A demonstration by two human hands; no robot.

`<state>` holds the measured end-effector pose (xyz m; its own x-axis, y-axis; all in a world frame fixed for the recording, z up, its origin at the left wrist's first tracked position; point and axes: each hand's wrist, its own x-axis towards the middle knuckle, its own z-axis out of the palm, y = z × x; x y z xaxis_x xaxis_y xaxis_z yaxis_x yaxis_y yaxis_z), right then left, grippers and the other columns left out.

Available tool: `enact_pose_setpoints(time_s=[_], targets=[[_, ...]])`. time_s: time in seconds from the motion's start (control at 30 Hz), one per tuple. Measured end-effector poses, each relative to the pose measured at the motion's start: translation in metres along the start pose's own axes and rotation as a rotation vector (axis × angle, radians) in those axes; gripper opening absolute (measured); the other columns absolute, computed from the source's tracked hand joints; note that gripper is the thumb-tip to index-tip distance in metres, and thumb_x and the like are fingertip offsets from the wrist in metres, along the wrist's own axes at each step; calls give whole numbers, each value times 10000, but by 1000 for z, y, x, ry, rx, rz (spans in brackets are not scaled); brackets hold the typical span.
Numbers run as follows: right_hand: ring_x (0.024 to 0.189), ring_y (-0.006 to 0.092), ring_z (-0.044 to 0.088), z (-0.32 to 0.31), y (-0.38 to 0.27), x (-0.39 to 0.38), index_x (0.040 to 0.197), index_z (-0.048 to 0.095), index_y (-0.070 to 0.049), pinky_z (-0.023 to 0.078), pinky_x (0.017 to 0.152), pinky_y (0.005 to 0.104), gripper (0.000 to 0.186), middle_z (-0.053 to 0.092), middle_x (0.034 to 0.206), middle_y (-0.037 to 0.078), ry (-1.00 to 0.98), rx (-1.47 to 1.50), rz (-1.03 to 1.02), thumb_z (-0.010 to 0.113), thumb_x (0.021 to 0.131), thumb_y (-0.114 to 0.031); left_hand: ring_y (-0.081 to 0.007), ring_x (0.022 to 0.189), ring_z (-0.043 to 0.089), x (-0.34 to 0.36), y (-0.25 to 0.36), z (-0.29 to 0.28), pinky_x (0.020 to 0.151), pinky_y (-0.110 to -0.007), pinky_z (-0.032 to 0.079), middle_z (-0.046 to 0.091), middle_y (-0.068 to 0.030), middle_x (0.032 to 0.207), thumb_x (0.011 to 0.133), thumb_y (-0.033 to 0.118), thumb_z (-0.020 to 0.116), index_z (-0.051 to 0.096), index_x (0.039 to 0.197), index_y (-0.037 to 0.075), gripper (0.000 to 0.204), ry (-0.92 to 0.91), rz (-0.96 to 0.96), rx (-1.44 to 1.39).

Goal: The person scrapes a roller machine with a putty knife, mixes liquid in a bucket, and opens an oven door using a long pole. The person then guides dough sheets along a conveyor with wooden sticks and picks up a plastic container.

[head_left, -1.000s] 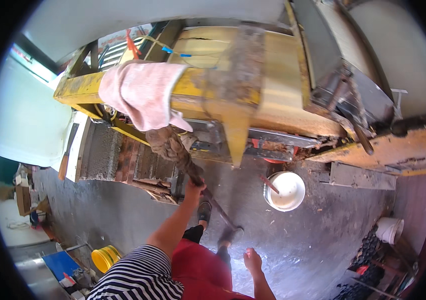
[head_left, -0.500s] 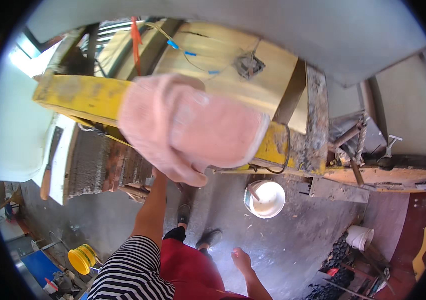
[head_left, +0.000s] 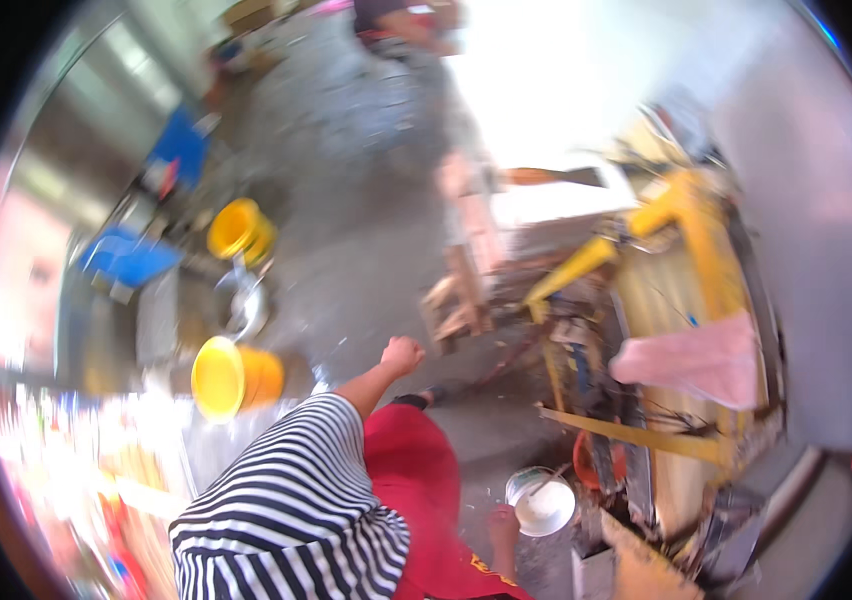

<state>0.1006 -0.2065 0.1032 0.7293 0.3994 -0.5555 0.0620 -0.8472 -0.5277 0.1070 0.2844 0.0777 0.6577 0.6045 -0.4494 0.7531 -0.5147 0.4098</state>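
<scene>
My left hand (head_left: 403, 355) is held out over the grey floor with its fingers curled in, and nothing shows in it. Low beside the white bucket (head_left: 543, 502) hangs my right hand (head_left: 503, 520), its fingers blurred. Some pale contents and a stick-like handle are inside that bucket. Off to the right, well apart from both hands, a pink cloth (head_left: 696, 362) lies over a yellow frame (head_left: 701, 240) with a light wooden board in it.
Two yellow buckets (head_left: 236, 378) (head_left: 238, 230) stand on the left, with blue panels (head_left: 131, 258) behind. A handled tool (head_left: 551, 176) lies on a white surface at the bench. An orange bucket (head_left: 601, 460) sits under the frame. Far ahead is another person (head_left: 386, 22).
My view has swung left, so the frame, cloth and white bucket now appear farther right. My left hand is now away from the pink cloth, which lies on the frame.
</scene>
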Motion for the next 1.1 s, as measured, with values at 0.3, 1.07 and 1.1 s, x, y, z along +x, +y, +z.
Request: enact_pose_setpoints(time_s=[0.3, 1.07, 1.1], targets=[[681, 272, 620, -29, 53, 41, 931, 566, -13, 486, 605, 354, 206, 618, 758, 156, -263, -180, -70, 581, 761, -131, -337, 1016, 546, -262, -202, -44, 862, -404, 453, 611, -139, 1048, 820, 429, 502, 648, 981, 75, 416, 52, -731, -175], [701, 161, 649, 395, -435, -127, 1011, 554, 5, 495, 653, 277, 240, 648, 812, 103, -725, -559, -609, 543, 826, -148, -366, 1100, 473, -540, -715, -91, 941, -408, 401, 431, -182, 1271, 689, 116, 590, 548, 1133, 75, 448, 588, -1169, -499], [704, 159, 649, 405, -456, -137, 1012, 549, 10, 496, 651, 276, 241, 648, 816, 103, -722, -524, -629, 542, 826, -143, -360, 1091, 481, -546, -739, -101, 936, -406, 405, 463, -184, 1237, 689, 122, 599, 541, 1140, 75, 457, 652, -1184, -534]])
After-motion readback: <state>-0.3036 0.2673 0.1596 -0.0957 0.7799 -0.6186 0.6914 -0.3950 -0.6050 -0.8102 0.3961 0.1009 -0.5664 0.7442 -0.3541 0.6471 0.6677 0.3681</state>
